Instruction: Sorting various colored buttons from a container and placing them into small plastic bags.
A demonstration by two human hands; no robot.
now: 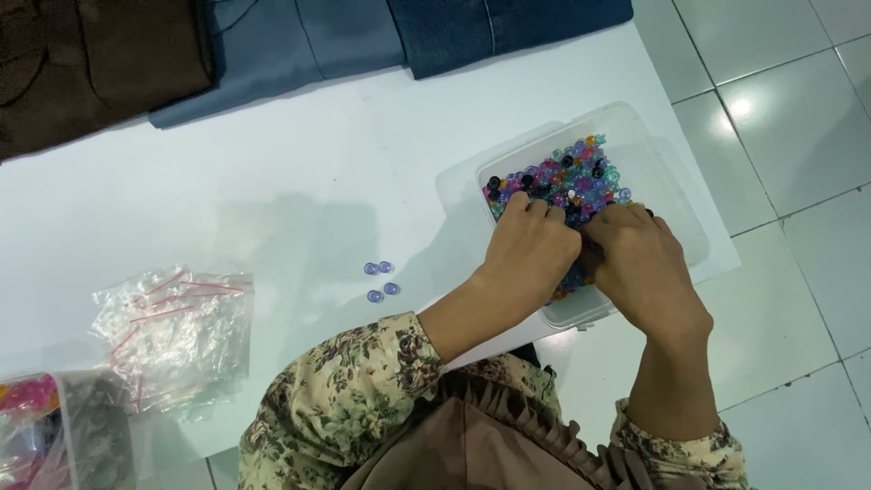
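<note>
At the far left edge I see a bag of pink beads, cut off by the frame, and beside it a loose pile of small clear zip bags with red seal strips, lying flat and empty, likely kept within reach for filling. Further right, four pale blue beads sit in a tight cluster on the white table, well apart from everything else, as if set aside on purpose as a sorted group. There is plenty of bare tabletop around them, all the way back to the folded brown, blue and denim fabrics along the far edge.

My left hand is next, fingers curled down into the clear plastic container, pressed against my right hand. Both seem to pinch among the mixed coloured beads, but the knuckles hide the fingertips, so I cannot tell whether either hand actually holds a bead. The container sits near the table's right corner, its near rim close to the edge, with tiled floor beyond; little room remains on that side.
</note>
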